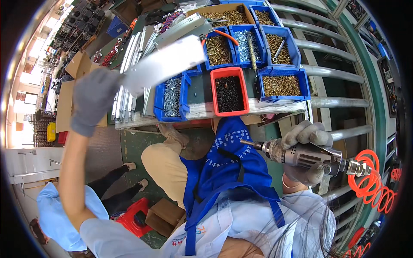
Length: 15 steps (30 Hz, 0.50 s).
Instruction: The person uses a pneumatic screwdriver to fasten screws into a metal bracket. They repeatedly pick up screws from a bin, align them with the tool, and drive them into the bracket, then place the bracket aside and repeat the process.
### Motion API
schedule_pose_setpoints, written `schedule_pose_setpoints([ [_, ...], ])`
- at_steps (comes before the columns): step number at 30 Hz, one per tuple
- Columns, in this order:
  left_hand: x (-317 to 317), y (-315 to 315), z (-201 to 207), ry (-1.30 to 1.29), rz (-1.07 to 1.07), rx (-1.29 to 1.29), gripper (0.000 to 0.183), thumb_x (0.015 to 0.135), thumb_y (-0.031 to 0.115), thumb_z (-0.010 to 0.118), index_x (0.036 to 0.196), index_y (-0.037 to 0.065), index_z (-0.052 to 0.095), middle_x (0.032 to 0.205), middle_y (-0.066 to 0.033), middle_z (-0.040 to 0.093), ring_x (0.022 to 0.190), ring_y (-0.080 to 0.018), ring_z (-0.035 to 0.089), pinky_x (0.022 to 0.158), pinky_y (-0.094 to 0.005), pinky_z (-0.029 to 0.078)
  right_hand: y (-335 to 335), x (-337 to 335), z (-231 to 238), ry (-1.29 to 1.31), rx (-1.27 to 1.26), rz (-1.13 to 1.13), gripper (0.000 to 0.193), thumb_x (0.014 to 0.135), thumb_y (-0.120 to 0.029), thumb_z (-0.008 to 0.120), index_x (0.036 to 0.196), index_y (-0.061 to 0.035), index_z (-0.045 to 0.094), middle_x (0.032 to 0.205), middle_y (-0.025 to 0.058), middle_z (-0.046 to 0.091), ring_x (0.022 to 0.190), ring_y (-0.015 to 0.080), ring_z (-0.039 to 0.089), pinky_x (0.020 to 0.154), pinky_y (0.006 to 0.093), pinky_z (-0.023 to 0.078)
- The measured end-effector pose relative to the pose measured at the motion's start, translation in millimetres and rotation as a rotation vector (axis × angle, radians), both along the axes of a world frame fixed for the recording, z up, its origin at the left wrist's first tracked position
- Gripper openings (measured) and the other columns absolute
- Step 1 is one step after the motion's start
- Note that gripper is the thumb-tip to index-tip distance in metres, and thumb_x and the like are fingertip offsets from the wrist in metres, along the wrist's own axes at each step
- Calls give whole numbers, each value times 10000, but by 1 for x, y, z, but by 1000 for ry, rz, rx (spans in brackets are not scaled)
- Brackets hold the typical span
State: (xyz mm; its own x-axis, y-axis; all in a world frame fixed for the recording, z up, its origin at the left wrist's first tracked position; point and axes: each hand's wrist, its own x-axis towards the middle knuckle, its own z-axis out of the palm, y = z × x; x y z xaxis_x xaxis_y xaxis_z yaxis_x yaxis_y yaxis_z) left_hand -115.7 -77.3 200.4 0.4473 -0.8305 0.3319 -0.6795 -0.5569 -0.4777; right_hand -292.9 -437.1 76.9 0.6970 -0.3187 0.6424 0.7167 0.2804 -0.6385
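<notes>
My left hand, in a grey glove, is raised at the left with its fingers closed on the end of a flat, pale sheet-metal plate. Motion smears the plate, which juts over the bench. In my gloved right hand is a pneumatic screwdriver, its bit pointing left across my lap. From its back end runs a coiled red air hose. A red bin of black screws stands at the bench edge. Left of it, a blue bin holds silver screws.
More blue bins of brass-coloured fasteners fill the back right, one with a wrench on top. Long metal strips lie at the bench's left. A roller conveyor runs along the right. Another person in light blue is at the lower left.
</notes>
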Motion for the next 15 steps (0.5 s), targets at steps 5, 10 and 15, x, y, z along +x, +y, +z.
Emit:
schedule_pose_setpoints([
  [5,-17,-72,-72,248,-133,-145,89,792,206,627,772,140,571,678,-35,521,613,-220,573,505,-372,452,-11,-17,10,64,119,13,562,750,-438,752,1094,-42,553,872,106,500,685,233,565,527,331,531],
  [10,-2,-77,-147,438,1,-107,211,823,296,619,714,123,566,678,-55,527,620,-254,585,520,-368,473,-23,-25,13,37,66,4,614,757,-502,731,1115,-39,546,883,101,500,695,226,557,546,328,521],
  [15,-12,-100,-127,1297,520,-925,173,874,114,520,976,24,628,845,-58,627,730,-176,639,632,-302,536,-27,-13,4,-48,4,-60,592,818,-476,626,1169,-10,527,867,114,455,697,209,488,532,279,462],
])
